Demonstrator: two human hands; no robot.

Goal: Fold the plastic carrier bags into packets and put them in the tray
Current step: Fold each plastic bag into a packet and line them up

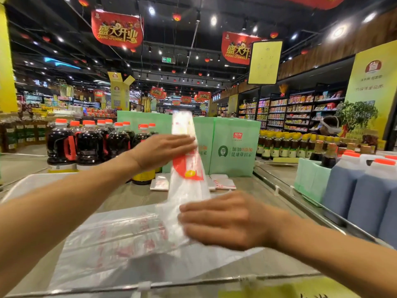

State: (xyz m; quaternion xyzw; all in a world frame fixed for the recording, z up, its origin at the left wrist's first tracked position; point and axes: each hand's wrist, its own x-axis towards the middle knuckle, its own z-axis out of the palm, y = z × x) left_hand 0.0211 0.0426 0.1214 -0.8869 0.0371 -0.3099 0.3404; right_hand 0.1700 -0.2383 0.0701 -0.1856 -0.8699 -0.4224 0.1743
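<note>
Head view: a flat grey surface point(253, 190) runs away from the person. A clear plastic rail point(150, 284) borders its near edge and a metal rail point(300, 196) its right edge.

Over the middle, a carrier bag point(189, 186) of thin translucent plastic with red and yellow print is gathered into a long narrow strip and stands nearly upright between the two hands. The left hand point(163, 151) lies across the strip's upper part with straight fingers in front of the plastic. Its thumb is hidden, so I cannot tell whether it pinches the bag. The right hand point(223, 220), fingers straight and together, palm down, lies flat on the strip's lower end.

That end meets a loose pile of flat bags point(129, 239), glossy and wrinkled with faint red lettering, spread across the near half of the surface up to the clear rail. At the far edge small squarish folded packets point(160, 182) lie flat below pale green cartons point(234, 147), with bare surface between them and the pile.

At the far left corner stand dark bottles point(86, 145) with orange caps and red handles. Beyond the right rail stand blue-grey jugs point(354, 190) with white shoulders and orange caps.
</note>
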